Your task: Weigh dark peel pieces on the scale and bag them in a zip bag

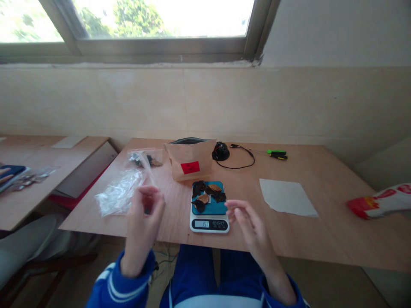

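A white kitchen scale (209, 226) with a blue top stands near the table's front edge, its display lit. On it lie several curled dried pieces (205, 197), black with tan patches, resembling dried wood ear fungus. My left hand (146, 207), left of the scale, is closed in a pinch on a clear plastic bag (148, 170) that sticks up above the fingers. My right hand (248, 220) hovers by the scale's right edge, fingers loosely bent and apart, with nothing seen in it. Behind the scale stands a brown paper pouch (191, 156) with a red label.
At left lie clear plastic bags (117, 194) and a bag with dark pieces (144, 159). A black device (221, 151) with a cable and two screwdrivers (278, 154) lie at the back. White paper (285, 197) and a red-and-white package (379, 201) are at right. Another person's hand (4, 172) shows far left.
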Action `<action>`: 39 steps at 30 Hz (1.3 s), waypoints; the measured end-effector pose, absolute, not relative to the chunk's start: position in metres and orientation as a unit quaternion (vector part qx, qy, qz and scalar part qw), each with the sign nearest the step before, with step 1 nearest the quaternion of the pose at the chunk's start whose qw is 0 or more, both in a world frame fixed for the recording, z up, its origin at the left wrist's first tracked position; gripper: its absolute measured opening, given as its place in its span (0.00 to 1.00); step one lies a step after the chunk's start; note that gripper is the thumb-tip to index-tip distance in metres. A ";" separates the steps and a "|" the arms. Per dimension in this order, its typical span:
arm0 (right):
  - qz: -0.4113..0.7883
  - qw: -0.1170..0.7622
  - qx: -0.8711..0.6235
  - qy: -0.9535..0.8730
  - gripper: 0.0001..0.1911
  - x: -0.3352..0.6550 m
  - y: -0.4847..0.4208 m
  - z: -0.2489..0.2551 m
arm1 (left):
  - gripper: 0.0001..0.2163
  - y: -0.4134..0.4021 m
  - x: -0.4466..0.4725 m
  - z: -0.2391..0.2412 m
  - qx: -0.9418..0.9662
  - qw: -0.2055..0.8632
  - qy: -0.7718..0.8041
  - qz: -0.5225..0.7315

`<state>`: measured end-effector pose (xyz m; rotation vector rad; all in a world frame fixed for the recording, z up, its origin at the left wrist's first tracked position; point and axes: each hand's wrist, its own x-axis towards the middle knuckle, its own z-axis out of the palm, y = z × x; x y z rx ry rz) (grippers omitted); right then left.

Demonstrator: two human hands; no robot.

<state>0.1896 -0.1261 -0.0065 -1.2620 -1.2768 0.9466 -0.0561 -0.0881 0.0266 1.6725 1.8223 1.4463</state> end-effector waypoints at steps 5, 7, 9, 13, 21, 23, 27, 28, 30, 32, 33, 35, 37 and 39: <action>0.446 0.553 -0.439 -0.550 0.14 0.135 -0.131 0.011 | 0.04 -0.123 0.016 0.013 0.673 0.187 0.502 0.510; 0.439 0.575 -0.438 -0.533 0.13 0.127 -0.128 0.011 | 0.05 -0.124 0.025 0.010 0.673 0.195 0.483 0.525; 0.433 0.593 -0.443 -0.514 0.12 0.127 -0.124 0.010 | 0.06 -0.122 0.026 0.011 0.686 0.205 0.461 0.525; 0.439 0.605 -0.432 -0.504 0.09 0.139 -0.117 0.009 | 0.10 -0.123 0.021 0.010 0.707 0.285 0.420 0.492; 0.444 0.564 -0.397 -0.573 0.09 0.151 -0.108 0.008 | 0.11 -0.115 0.025 0.000 0.568 0.385 0.489 0.538; 0.430 0.562 -0.407 -0.578 0.09 0.152 -0.108 0.009 | 0.12 -0.113 0.027 0.004 0.580 0.380 0.486 0.532; 0.401 0.572 -0.411 -0.585 0.09 0.152 -0.108 0.011 | 0.11 -0.113 0.028 0.012 0.602 0.350 0.484 0.530; 0.399 0.576 -0.407 -0.586 0.09 0.152 -0.109 0.012 | 0.11 -0.113 0.028 0.012 0.604 0.345 0.482 0.532; 0.395 0.581 -0.404 -0.586 0.09 0.153 -0.111 0.012 | 0.11 -0.111 0.027 0.011 0.612 0.345 0.472 0.532; 0.391 0.578 -0.412 -0.586 0.09 0.154 -0.112 0.013 | 0.11 -0.109 0.026 0.010 0.627 0.351 0.457 0.524; 0.387 0.576 -0.416 -0.587 0.09 0.155 -0.112 0.014 | 0.11 -0.108 0.025 0.009 0.632 0.354 0.452 0.520; 0.377 0.572 -0.422 -0.594 0.08 0.156 -0.113 0.016 | 0.12 -0.106 0.024 0.008 0.634 0.359 0.450 0.516; 0.367 0.564 -0.425 -0.606 0.08 0.158 -0.112 0.019 | 0.13 -0.105 0.023 0.007 0.632 0.358 0.453 0.517; 0.364 0.554 -0.426 -0.615 0.08 0.159 -0.112 0.020 | 0.13 -0.104 0.023 0.007 0.638 0.354 0.450 0.515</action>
